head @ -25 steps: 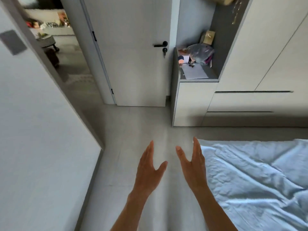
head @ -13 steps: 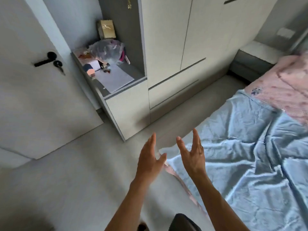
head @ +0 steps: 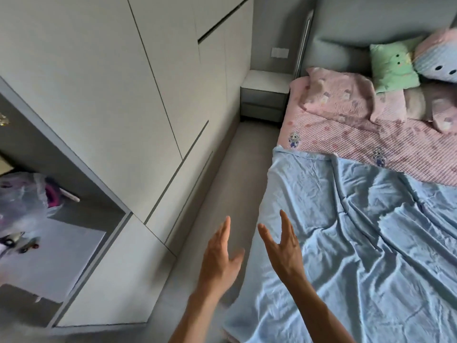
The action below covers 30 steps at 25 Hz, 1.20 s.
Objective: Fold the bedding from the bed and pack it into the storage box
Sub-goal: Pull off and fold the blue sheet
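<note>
Bedroom, grey floor [head: 222, 184] between wardrobe [head: 123, 82] and bed. Light blue blanket [head: 358, 243] (wrinkled, spread flat) covers the bed's near part, long axis running toward the pink pillow [head: 338, 95], left edge overhanging. Left hand [head: 220, 258] and right hand [head: 284, 251] hover, 2 palms facing, fingers straight, holding nothing.

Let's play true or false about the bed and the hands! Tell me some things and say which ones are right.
1. Both hands hold nothing. True: the left hand and right hand are open, fingers straight.
2. The crumpled light blue blanket is folded neatly. False: it lies spread out and wrinkled.
3. A square green cushion leans at the grey headboard. True.
4. The pink checked sheet covers the blue blanket. False: the blanket lies over the sheet.
</note>
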{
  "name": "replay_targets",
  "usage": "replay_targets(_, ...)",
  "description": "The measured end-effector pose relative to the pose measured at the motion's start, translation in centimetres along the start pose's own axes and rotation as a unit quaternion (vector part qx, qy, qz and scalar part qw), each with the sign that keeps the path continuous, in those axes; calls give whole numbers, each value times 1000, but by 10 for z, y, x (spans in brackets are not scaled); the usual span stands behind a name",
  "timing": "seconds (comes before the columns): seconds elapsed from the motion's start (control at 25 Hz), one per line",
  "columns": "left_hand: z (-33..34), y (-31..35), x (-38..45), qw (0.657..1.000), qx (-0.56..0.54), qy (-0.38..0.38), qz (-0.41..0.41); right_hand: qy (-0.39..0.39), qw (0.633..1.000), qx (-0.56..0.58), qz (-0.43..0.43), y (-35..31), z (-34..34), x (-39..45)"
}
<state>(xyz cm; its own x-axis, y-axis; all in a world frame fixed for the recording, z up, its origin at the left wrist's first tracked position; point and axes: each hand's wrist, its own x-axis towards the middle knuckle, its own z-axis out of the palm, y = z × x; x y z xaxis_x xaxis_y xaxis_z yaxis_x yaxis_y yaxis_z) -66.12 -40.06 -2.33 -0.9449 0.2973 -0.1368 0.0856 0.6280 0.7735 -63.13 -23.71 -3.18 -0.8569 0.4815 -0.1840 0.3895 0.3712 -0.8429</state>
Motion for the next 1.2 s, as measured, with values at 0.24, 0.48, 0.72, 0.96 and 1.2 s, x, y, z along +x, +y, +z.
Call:
replay_targets(0.24, -32, 8, 148, 993, 16, -83, 87, 119, 992, 10, 32, -52, 19, 91)
replay_targets(0.48, -54, 24, 282, 967, 39, -179, 176, 234, 967, 30, 96, -80, 31, 168)
replay_targets(0.72, 14, 81, 371, 907, 83, -300, 284, 340, 915, 64, 211, -51, 4, 211)
replay_targets(0.96, 120, 153, 447, 840, 135, -401, 339, 382, 878, 58, 283, -3, -42, 272)
replay_targets(1.2, 213, 202, 484, 757, 178, -500, 381, 466, 801, 70, 370, 35, -103, 311)
